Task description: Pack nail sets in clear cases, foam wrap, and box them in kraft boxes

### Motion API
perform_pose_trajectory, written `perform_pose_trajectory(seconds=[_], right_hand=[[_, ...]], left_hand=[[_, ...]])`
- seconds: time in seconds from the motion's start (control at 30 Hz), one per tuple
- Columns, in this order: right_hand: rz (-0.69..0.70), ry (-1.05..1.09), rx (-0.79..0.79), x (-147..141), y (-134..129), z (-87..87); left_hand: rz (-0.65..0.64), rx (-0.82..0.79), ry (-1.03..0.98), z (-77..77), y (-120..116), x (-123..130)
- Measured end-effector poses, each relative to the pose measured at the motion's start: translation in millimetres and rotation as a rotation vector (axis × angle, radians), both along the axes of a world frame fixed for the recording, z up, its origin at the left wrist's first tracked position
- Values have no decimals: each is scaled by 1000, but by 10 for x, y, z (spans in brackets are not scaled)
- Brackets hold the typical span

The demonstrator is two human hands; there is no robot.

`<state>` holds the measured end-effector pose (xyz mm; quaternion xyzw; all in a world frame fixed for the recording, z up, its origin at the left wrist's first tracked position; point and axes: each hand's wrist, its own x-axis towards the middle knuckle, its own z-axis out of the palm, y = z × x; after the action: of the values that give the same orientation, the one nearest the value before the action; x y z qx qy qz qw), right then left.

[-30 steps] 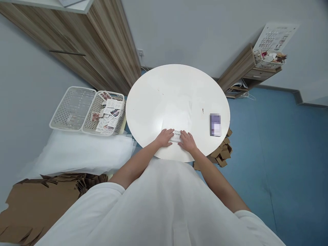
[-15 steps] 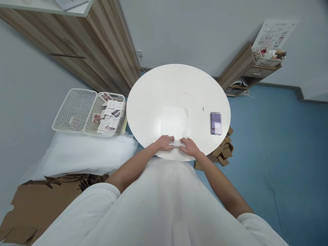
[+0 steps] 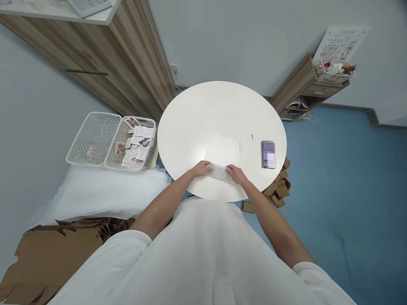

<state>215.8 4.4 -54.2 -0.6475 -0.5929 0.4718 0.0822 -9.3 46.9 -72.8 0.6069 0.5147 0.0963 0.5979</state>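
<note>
Near the front edge of the round white table (image 3: 219,101), both hands hold a translucent white wrapping sheet (image 3: 220,173) that is folded or rolled into a band. My left hand (image 3: 201,168) is closed on its left end. My right hand (image 3: 235,173) grips the right end, thumb and fingers around it. The band slopes slightly down to the right. Beyond it, a faint pale sheet part lies flat on the table; whether it joins the band is hard to tell. Anything inside the folds is hidden.
A blurred purple item (image 3: 268,154) lies on the table's right side. To the left stand a basket of cards (image 3: 132,144), a basket of clear pieces (image 3: 93,137), stacked white sheets (image 3: 108,190) and flattened cardboard (image 3: 57,254). Small cardboard boxes (image 3: 278,188) sit below the table's right edge.
Both hands have moved slightly farther from my body and a little apart. The held band now shows wider and tilted, where before it was a short narrow roll.
</note>
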Motion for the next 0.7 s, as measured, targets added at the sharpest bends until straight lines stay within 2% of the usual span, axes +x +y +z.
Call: perform_pose_trajectory(seconds=[0.2, 0.4, 0.7], right_hand=[[-33, -74, -10, 0, -45, -80], [-63, -88, 34, -40, -56, -116], [-150, -113, 67, -92, -63, -213]], left_hand=[[155, -178, -31, -23, -78, -18], [27, -23, 202, -40, -146, -53], [-51, 84, 465, -11, -166, -95]])
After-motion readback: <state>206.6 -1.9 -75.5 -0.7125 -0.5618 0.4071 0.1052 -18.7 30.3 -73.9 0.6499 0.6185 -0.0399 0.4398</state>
